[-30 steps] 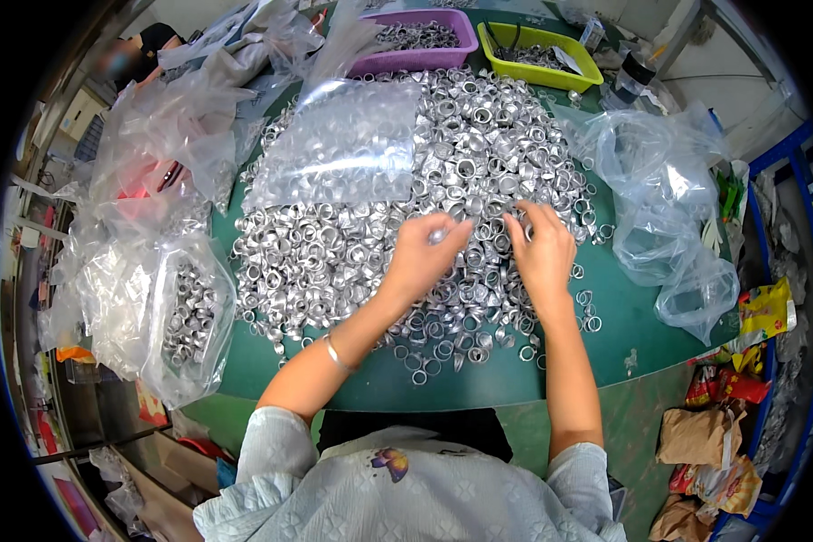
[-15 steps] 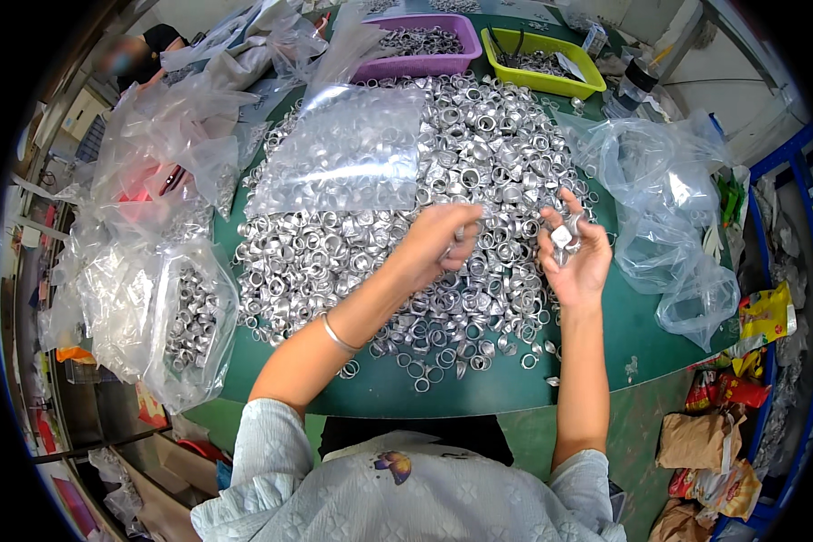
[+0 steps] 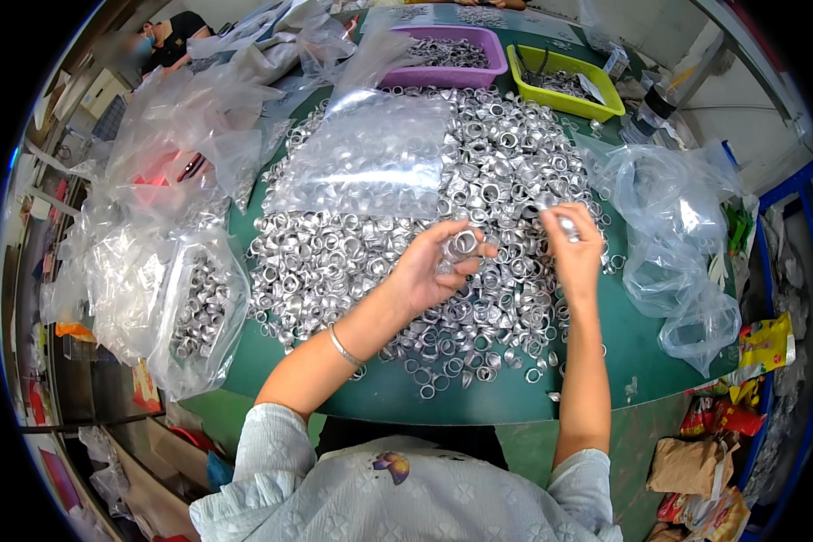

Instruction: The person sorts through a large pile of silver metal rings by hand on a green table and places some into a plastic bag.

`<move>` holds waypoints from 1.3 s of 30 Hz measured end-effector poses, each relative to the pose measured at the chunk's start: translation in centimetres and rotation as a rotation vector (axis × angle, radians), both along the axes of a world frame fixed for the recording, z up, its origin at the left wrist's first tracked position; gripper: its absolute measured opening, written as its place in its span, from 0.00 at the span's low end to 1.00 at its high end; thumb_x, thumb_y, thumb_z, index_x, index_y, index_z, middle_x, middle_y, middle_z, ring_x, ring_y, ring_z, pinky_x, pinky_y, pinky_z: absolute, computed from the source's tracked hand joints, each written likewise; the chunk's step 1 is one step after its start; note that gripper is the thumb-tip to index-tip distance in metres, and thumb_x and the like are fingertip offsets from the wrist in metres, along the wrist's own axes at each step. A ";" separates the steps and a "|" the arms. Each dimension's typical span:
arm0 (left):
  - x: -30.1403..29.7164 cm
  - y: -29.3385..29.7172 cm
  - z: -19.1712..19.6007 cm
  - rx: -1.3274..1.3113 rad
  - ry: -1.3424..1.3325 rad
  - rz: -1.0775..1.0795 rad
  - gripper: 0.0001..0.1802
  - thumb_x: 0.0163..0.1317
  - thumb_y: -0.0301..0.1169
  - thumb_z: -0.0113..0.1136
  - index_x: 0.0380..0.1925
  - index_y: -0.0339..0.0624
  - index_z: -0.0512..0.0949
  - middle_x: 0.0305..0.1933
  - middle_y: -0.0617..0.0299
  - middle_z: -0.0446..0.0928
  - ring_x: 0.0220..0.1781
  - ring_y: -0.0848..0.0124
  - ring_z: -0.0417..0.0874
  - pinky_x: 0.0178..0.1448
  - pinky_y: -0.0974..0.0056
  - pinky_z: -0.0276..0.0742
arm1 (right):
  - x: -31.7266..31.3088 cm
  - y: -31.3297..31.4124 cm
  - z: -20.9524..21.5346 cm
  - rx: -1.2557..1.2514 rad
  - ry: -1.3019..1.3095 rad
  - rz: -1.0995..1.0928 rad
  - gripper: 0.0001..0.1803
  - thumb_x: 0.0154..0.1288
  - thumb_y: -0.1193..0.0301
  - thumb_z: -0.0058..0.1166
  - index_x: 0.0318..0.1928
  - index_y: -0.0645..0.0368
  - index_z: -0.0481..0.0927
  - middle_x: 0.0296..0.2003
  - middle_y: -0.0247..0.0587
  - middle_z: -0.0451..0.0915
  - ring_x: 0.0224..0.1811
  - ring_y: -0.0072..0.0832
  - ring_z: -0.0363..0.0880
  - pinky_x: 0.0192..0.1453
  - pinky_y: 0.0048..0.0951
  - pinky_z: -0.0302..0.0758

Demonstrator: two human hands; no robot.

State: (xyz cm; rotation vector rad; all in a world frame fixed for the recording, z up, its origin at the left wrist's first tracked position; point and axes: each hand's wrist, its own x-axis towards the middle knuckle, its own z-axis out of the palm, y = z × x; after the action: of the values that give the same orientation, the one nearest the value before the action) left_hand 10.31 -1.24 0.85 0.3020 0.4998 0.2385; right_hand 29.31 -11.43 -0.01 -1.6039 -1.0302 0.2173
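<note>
A broad heap of silver-coloured metal rings (image 3: 506,163) covers the middle of the green table. Over the heap, my left hand (image 3: 422,274) is turned partly palm up, its fingers curled around several rings (image 3: 465,241). To its right, my right hand (image 3: 576,257) is closed with its fingertips bent down, and a shiny ring (image 3: 568,228) shows at its fingers. How many rings sit inside that hand is hidden. A clear flat plastic bag (image 3: 361,154) lies on the heap beyond my left hand.
A purple basket (image 3: 495,68) and a yellow-green basket (image 3: 565,107) of metal pieces stand at the back. Clear bags (image 3: 126,271) crowd the left, one holding rings (image 3: 203,307). Crumpled plastic (image 3: 668,226) and a dark-lidded bottle (image 3: 650,113) are at right. A person (image 3: 176,41) sits far left.
My left hand has turned from a closed fist to palm up, showing its rings. My right hand has turned over from palm up to fingers down. The view has shifted slightly.
</note>
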 end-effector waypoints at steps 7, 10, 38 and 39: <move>-1.2 -3.0 -1.6 -0.089 -0.195 -0.040 0.19 0.70 0.43 0.43 0.46 0.38 0.73 0.39 0.53 0.76 0.30 0.71 0.75 0.19 0.77 0.67 | -2.4 -2.9 3.0 0.230 1.771 0.556 0.15 0.72 0.63 0.41 0.49 0.58 0.73 0.39 0.46 0.78 0.13 0.21 0.59 0.12 0.17 0.59; -2.1 -5.7 -0.9 -0.131 0.061 -0.040 0.23 0.71 0.44 0.41 0.50 0.35 0.71 0.41 0.52 0.76 0.38 0.66 0.80 0.32 0.69 0.78 | -5.5 -3.8 2.8 0.164 1.802 0.472 0.15 0.71 0.63 0.42 0.51 0.57 0.72 0.45 0.49 0.75 0.23 0.24 0.69 0.15 0.18 0.63; -27.5 -1.2 -0.8 0.078 -0.247 1.529 0.12 0.61 0.37 0.46 0.30 0.41 0.73 0.32 0.54 0.76 0.37 0.61 0.78 0.38 0.57 0.78 | -16.8 -9.4 2.5 -0.113 -0.259 0.559 0.17 0.53 0.76 0.60 0.45 0.63 0.78 0.43 0.47 0.77 0.48 0.42 0.74 0.54 0.36 0.67; -29.0 1.5 -1.2 0.457 0.108 1.687 0.14 0.64 0.37 0.42 0.28 0.40 0.73 0.29 0.56 0.76 0.36 0.63 0.78 0.36 0.58 0.77 | -15.3 -10.3 2.3 -0.100 -0.234 0.472 0.14 0.54 0.78 0.58 0.44 0.64 0.78 0.42 0.48 0.78 0.47 0.41 0.75 0.53 0.35 0.69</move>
State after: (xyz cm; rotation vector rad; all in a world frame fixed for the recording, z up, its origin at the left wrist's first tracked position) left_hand -18.67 0.27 -0.36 0.2663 0.7040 2.0011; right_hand 14.01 -21.68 2.25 -1.4769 -1.5984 0.4107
